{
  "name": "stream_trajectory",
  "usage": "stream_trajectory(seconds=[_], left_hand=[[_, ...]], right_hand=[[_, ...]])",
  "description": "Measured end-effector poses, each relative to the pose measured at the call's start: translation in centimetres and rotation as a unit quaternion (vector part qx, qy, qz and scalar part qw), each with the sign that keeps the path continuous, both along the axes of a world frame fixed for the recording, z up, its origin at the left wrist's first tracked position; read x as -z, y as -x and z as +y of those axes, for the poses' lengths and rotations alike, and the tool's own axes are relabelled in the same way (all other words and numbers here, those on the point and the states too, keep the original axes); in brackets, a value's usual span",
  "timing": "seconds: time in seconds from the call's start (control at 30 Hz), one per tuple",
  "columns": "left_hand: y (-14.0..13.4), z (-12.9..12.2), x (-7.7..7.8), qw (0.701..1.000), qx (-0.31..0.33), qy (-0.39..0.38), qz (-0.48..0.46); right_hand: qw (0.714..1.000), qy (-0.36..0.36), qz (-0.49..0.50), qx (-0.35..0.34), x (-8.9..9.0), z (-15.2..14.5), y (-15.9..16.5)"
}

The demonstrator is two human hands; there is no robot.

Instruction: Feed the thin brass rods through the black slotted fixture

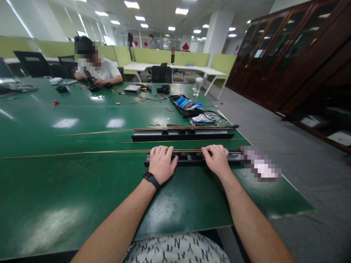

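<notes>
steady the near black rail [189, 163] on the green table [68, 182] under half-curled left hand [161, 163], and align golden rods [109, 151] evenly along it with loosely bent right hand [217, 159], actual hold of both unclear.

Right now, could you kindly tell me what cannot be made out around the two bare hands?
- Head view, part of the near long black rail: hidden by the bare left hand.
- Head view, pinkish item at the rail's right end: pixelated.
- Head view, count of thin golden rods: too fine.
</notes>
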State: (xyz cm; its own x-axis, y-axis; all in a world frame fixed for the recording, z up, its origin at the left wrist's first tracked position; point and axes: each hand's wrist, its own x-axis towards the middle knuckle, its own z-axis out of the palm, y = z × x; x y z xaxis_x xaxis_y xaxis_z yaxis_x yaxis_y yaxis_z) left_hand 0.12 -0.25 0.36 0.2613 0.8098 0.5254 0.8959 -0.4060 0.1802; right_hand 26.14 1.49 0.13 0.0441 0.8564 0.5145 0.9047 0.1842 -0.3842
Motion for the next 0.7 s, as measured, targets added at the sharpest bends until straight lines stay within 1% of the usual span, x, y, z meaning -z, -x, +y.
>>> stream_trajectory(seconds=[0.3, 0.7], left_hand=[[-0.03, -0.01, 0.09, 1.0, 0.0, -0.001, 0.0], [0.01, 0.04, 0.09, 1.0, 0.0, 0.003, -0.004]], right_hand=[[1.0, 0.004, -0.005, -0.004, 0.24, 0.19, -0.13], [1.0, 0.002, -0.003, -0.001, 0.06, 0.05, 0.03]])
